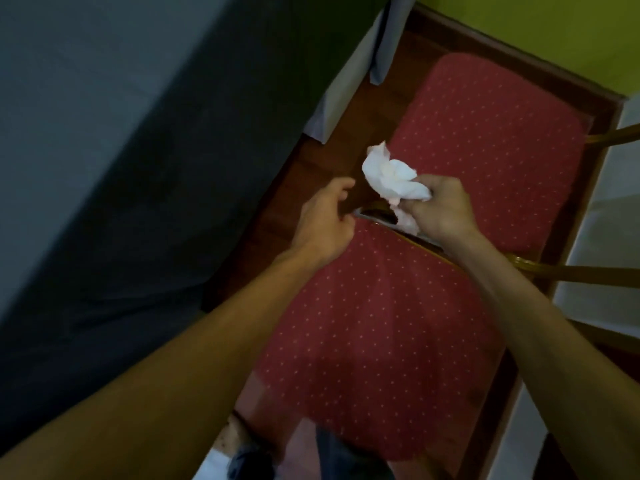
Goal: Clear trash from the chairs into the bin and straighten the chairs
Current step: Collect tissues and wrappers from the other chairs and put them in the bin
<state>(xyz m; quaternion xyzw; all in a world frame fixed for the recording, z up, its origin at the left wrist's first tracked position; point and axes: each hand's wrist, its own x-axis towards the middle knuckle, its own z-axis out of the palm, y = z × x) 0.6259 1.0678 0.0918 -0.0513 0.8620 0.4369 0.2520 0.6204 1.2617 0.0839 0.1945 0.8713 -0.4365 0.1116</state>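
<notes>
My right hand (441,209) grips a crumpled white tissue (389,176) above the gap between two red dotted chair cushions. The near chair (374,341) lies below my arms, and its gold frame shows at the top edge. Beyond it, the far chair seat (495,150) carries nothing. My left hand (325,226) hovers at the near chair's top left corner, its fingers curled against the frame edge; whether it grips the frame is unclear. No bin is in view.
A table under a dark grey cloth (138,150) fills the left side, with a pale skirt (346,81) hanging at its corner. Brown wooden floor (311,168) runs between table and chairs. Gold chair legs (588,271) and a white surface (606,244) stand on the right.
</notes>
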